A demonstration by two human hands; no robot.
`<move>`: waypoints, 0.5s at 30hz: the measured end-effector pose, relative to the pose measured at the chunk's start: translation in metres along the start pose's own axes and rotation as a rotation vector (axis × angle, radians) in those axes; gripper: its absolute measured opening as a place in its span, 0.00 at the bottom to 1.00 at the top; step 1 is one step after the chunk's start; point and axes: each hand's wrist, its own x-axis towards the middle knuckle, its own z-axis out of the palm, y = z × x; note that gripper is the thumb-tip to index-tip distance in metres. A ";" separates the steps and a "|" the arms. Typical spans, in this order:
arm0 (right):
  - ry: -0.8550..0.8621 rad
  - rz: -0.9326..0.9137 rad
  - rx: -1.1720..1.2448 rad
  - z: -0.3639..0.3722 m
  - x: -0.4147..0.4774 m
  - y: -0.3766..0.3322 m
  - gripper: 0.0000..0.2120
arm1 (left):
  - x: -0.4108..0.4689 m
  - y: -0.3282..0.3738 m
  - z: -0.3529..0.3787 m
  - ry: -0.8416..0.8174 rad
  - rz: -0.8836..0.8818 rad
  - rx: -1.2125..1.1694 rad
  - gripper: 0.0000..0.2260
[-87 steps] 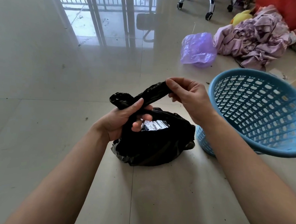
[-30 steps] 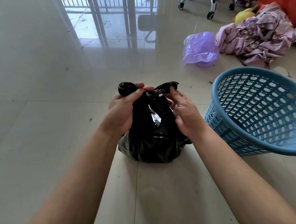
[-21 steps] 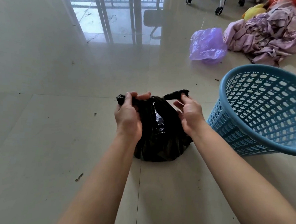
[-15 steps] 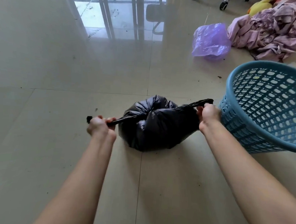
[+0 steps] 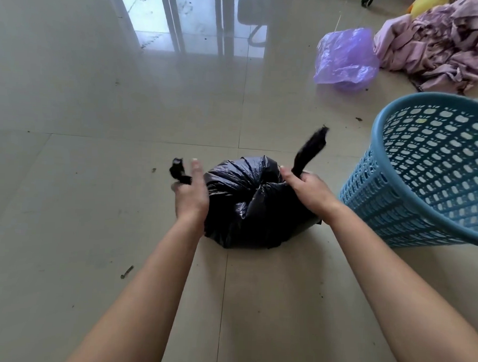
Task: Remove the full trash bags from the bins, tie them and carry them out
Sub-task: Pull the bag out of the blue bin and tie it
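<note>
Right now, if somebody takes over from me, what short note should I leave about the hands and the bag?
Left hand pinches the left tail of the black trash bag; right hand grips the right tail.
Bag sits on the floor beside the blue bin, out of it, mouth cinched shut.
Left to do: finish the knot, carry it out.
A purple bag lies farther back.

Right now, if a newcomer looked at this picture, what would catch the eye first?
A black trash bag sits on the floor in the middle, the left hand and the right hand each holding one twisted end. A blue basket is close on its right, a purple plastic bag farther back.
</note>
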 end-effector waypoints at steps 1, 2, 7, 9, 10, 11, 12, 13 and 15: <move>0.069 -0.079 -0.116 0.003 0.003 0.001 0.32 | 0.002 0.000 0.002 -0.045 0.084 0.062 0.38; 0.138 -0.182 -0.187 0.005 0.004 -0.001 0.23 | 0.004 0.001 0.003 -0.082 0.159 0.142 0.35; 0.288 -0.439 0.202 -0.002 -0.003 -0.021 0.15 | -0.011 0.029 0.008 -0.268 0.371 -0.212 0.10; 0.301 -0.371 0.369 0.001 0.000 -0.025 0.16 | -0.015 0.032 0.012 -0.281 0.392 -0.339 0.06; 0.303 -0.349 0.403 0.002 0.000 -0.028 0.17 | -0.012 0.028 0.015 -0.224 0.449 -0.269 0.04; 0.313 -0.335 0.407 0.003 0.000 -0.029 0.18 | -0.008 0.024 0.017 -0.164 0.519 -0.133 0.01; 0.314 -0.324 0.408 0.004 0.000 -0.029 0.18 | -0.001 0.016 0.020 -0.127 0.573 0.032 0.02; 0.315 -0.309 0.390 0.007 0.001 -0.027 0.19 | 0.002 0.008 0.021 -0.126 0.593 0.217 0.04; 0.272 -0.266 0.355 0.011 0.002 -0.022 0.18 | 0.009 -0.007 0.022 -0.219 0.560 0.424 0.06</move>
